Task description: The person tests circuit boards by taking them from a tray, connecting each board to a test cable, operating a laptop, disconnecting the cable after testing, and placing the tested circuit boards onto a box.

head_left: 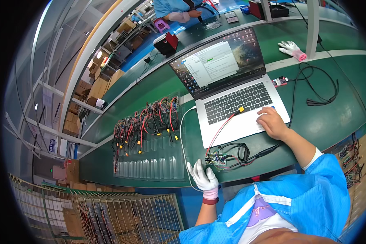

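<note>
One open laptop (238,101) on a green table (325,122), a bare right hand (271,123) laid on its palm-rest area, a yellow connector (240,109) lying over the keyboard edge. A white-gloved left hand (203,177), fingers loosely raised, is just beside a small wired circuit board (216,159). Further left is a clear compartmented tray (152,170) holding wired boards (146,120); beyond the laptop, one white glove (290,49).

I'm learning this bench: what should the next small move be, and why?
Perhaps ease the yellow connector off the laptop with the gloved left hand: the connector appears to lie at the lower edge of the keyboard, near the bare right hand, while the left, beside the circuit board, seems empty.
</note>
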{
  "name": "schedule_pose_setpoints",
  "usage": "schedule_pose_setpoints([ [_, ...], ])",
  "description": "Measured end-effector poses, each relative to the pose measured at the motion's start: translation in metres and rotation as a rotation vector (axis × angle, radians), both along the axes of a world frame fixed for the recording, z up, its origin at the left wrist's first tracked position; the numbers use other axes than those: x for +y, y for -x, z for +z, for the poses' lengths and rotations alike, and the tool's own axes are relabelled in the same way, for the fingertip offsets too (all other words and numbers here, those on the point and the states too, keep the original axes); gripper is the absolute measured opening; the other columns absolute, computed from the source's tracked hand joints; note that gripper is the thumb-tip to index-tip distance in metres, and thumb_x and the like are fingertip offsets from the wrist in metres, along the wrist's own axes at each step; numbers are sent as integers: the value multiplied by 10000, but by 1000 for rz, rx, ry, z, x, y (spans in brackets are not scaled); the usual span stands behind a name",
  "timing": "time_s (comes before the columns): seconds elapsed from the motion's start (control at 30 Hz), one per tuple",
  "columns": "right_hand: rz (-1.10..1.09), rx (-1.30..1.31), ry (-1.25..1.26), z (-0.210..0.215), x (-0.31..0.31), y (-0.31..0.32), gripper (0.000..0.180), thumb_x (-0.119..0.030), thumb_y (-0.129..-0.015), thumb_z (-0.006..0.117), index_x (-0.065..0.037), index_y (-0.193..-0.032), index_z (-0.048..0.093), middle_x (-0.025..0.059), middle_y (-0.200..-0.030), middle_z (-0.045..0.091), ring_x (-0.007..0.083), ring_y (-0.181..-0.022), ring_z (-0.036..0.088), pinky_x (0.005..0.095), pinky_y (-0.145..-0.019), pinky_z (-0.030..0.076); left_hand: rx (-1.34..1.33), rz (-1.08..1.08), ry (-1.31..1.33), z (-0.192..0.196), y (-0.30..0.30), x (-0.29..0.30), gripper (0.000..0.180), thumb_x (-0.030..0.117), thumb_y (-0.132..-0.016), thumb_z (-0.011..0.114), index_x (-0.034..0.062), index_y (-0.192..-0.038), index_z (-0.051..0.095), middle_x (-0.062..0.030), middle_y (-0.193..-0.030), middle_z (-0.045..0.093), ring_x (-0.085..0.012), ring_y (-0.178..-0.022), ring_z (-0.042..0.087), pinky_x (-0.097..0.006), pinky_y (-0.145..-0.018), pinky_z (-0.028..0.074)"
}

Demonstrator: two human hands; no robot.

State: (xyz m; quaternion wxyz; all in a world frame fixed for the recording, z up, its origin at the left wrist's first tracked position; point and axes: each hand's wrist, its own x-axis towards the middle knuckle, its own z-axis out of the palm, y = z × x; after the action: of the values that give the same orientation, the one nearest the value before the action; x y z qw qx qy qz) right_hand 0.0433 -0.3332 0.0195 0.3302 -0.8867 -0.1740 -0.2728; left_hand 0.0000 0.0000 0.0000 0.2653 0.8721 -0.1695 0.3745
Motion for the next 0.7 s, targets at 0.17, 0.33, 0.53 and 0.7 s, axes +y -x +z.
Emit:
schedule_pose_setpoints([
  [0.17, 4, -13, 11, 0, 1, -1, 56, -94, -835, 621, -45, -851, 644, 145, -1019, 618, 346, -1048, 550, 432, -925, 429, -18, -4, 7, 0, 0, 1, 419, 232, -974, 455, -87, -1237, 523, -206, -1089, 594, -368, -1060, 555, -552, -1112, 293],
  [0.33, 6, -11, 10, 1, 1, -1, 59, -92, -836, 617, -42, -851, 644, 145, -1015, 617, 345, -1047, 550, 432, -924, 429, -8, 3, 2, 0, 0, 1, 416, 224, -972, 456, -88, -1239, 522, -205, -1089, 595, -363, -1053, 560, -557, -1110, 294],
  [0.53, 11, -8, 11, 2, 1, -1, 62, -90, -834, 616, -40, -853, 646, 149, -1009, 620, 344, -1047, 551, 436, -929, 426, -4, 4, -5, 1, 1, 1, 416, 217, -971, 455, -84, -1251, 519, -204, -1085, 591, -362, -1050, 561, -559, -1110, 293],
  [0.7, 9, -2, 2, 0, 1, -1, 64, -85, -829, 616, -35, -854, 647, 154, -1009, 622, 344, -1050, 550, 439, -937, 424, 11, 15, 20, -1, 0, 2, 443, 297, -976, 464, -58, -1227, 554, -201, -1083, 579, -442, -1152, 505, -546, -1083, 334],
])
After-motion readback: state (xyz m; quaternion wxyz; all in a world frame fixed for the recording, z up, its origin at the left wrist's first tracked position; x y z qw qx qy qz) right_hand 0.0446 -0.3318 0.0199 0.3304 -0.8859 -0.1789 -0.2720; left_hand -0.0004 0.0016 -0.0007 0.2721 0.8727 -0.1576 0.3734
